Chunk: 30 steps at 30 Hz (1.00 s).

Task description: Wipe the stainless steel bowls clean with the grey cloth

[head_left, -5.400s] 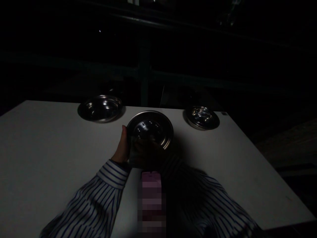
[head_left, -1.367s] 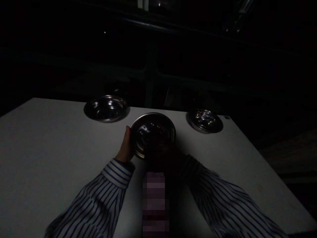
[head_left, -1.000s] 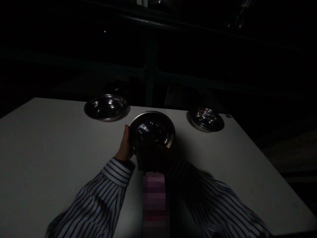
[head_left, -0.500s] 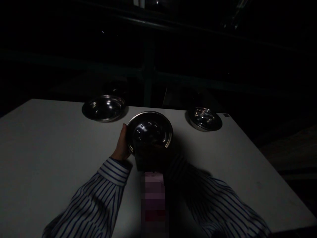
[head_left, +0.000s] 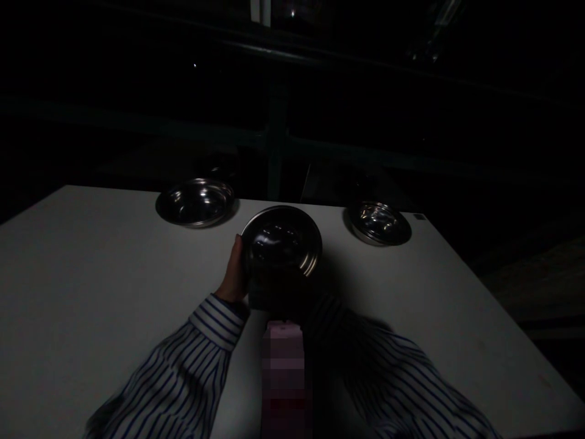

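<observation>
Closest to me, my right sleeve (head_left: 411,378) has swung in toward the middle; just over a second ago that cuff sat farther right and the bowl's near-left edge was bare. Between my sleeves there's a pink thing (head_left: 284,332), mostly pixelated and cut off at the bottom, so no clue what it is.

My right hand (head_left: 297,292) is lost in shadow at the near side of the bowl. A flat dark piece (head_left: 262,292), maybe cloth, now covers that near-left edge. I'd guess I've got hold of it, but honestly can't tell whether my fingers are closed.

My left hand (head_left: 233,274) is gripping the middle bowl (head_left: 276,238) by its left side, thumb up by the rim, other fingers out of sight. The bowl's tipped toward me over the middle of the counter (head_left: 137,262); can't tell if its base touches down. So I'd say the work's still all on this one, just at a different spot.

Farther off, the right bowl (head_left: 380,223) and left bowl (head_left: 195,204) haven't budged, both well apart from my hands. Past the counter it's basically black, just a pale strip (head_left: 260,12) up top.
</observation>
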### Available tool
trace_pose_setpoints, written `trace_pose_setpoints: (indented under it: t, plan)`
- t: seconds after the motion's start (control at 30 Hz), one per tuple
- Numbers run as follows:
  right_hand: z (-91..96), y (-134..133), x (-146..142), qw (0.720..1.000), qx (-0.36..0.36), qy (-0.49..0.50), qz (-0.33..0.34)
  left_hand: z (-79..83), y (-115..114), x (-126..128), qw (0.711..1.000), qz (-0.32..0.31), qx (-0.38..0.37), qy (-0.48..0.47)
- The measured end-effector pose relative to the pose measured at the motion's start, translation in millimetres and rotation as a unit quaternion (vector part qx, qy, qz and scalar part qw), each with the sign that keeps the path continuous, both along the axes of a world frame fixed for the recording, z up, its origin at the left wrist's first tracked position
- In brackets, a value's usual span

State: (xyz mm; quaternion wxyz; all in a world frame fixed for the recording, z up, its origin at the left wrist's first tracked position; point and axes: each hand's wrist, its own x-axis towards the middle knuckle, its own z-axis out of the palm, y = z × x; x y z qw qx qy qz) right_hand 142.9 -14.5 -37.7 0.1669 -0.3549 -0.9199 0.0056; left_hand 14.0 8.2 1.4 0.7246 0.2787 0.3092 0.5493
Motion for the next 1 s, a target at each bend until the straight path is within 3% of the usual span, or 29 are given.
trace_pose_setpoints:
  t: [0.13, 0.37, 0.5, 0.63, 0.9, 1.0]
  plan:
    - [1.2, -3, -1, 0.999, 0.029, -0.020, -0.011, -0.5, 0, -2, 1.000, 0.000, -0.009, 0.007]
    - [-2.4, 1, 43, 0.997, 0.063, -0.028, 0.027, -3.8, 5, -4, 1.000, -0.005, -0.002, 0.010]
    - [0.0, 5, 21, 0.998, 0.028, -0.031, 0.035, -3.4, 3, -3, 1.000, -0.010, 0.000, 0.003]
    - [5.4, 7, -8, 0.999, 0.031, -0.013, 0.030, -4.6, 1, -6, 0.998, -0.035, -0.043, -0.012]
    - [-3.6, 7, 44, 0.995, 0.040, -0.028, 0.084, -5.0, 4, -5, 1.000, -0.019, 0.014, 0.007]
    - [-1.1, 6, 34, 0.997, 0.039, -0.003, 0.071, -4.3, 4, -3, 1.000, -0.017, 0.012, 0.010]
